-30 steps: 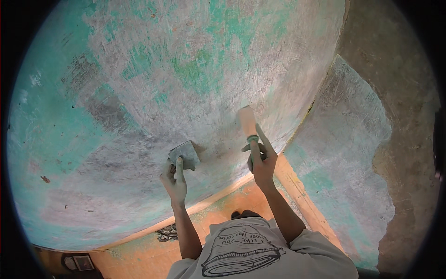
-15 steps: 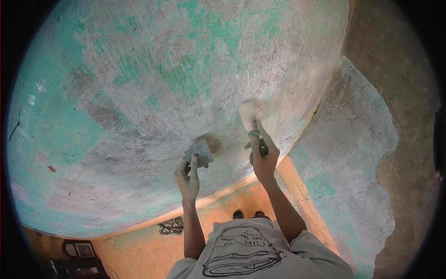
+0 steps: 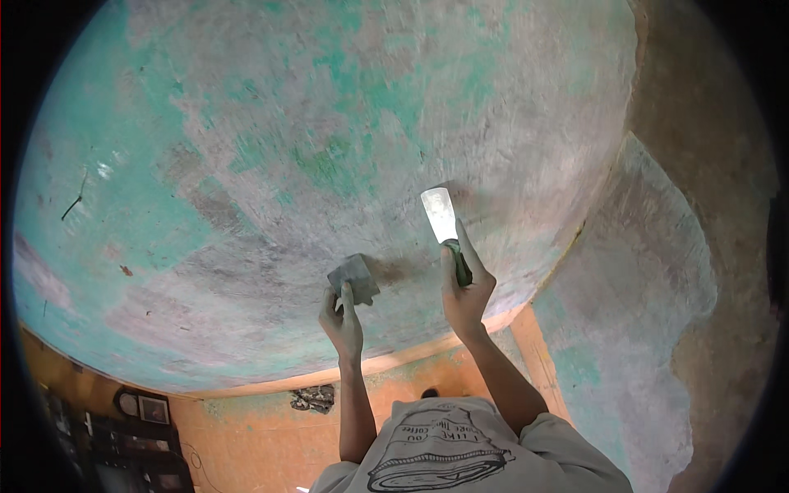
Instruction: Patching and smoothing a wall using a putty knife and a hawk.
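In my right hand [image 3: 468, 301] is a scraper [image 3: 439, 215] with a bright, flat metal blade and a dark green handle. The index finger lies stretched along it, and the blade's far edge is at or very near the patchy wall [image 3: 246, 189]. My left hand [image 3: 341, 330] pinches a flat grey square piece [image 3: 353, 277] with a ragged lower edge, thumb on its face. A brownish smudge or shadow shows on the wall just right of this piece. Turquoise paint and greyish-white patches cover the wall.
On the right a second wall [image 3: 616, 345] meets this one at a corner, partly whitish, partly bare brown. Below is an orange floor [image 3: 255, 435] with a dark crumpled cloth [image 3: 313, 398]. Dark furniture [image 3: 123, 435] with a picture frame [image 3: 154, 408] stands lower left.
The view has shifted, with more furniture showing at lower left. The scraper blade, blurred before, is now sharp and bright. Both hands keep hold of their things.
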Demonstrator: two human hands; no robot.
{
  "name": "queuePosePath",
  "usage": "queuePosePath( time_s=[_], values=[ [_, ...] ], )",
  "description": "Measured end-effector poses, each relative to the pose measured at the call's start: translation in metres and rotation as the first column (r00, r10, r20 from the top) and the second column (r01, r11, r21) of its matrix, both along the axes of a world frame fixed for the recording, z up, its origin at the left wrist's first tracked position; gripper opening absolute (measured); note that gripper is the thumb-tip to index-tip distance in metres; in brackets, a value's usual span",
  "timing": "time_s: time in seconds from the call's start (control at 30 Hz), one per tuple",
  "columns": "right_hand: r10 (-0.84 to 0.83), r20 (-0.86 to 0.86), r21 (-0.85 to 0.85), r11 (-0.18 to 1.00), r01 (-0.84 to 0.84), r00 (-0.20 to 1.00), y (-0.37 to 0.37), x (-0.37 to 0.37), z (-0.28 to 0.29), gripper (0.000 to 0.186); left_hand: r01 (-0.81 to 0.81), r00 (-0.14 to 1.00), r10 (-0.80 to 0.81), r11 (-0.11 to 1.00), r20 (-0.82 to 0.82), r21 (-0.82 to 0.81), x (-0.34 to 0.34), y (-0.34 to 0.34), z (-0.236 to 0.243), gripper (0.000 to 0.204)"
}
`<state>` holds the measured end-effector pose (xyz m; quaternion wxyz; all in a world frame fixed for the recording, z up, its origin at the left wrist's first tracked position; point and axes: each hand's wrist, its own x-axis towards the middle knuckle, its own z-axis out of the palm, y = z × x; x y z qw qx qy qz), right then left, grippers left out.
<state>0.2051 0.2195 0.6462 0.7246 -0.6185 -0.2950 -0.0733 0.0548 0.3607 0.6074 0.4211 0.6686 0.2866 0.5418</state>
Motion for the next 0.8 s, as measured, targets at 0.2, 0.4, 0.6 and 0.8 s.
queuePosePath(
  time_s=[0.2,0.4,0.6,0.8],
  values=[
    [0.111,0.043,-0.014,0.994,-0.11,0.993,-0.006,0.002,-0.049,0.052,-0.037,0.999,0.035,0.997,-0.029,-0.07,-0.011,-0.025,-0.02,0.029],
    [0.287,0.129,-0.078,0.957,-0.279,0.949,-0.014,-0.006,-0.078,0.064,-0.076,0.993,0.071,0.996,-0.094,-0.048,-0.034,-0.044,-0.028,0.028],
    [0.397,-0.032,0.03,0.918,-0.396,0.917,-0.019,-0.002,-0.045,0.063,-0.125,0.982,0.109,0.987,-0.152,-0.101,-0.056,-0.043,-0.034,0.028],
    [0.23,0.228,0.023,0.97,-0.241,0.946,0.007,-0.009,0.02,0.06,0.052,0.994,-0.065,0.99,-0.094,-0.131,-0.054,-0.015,-0.024,0.028]
  ],
)
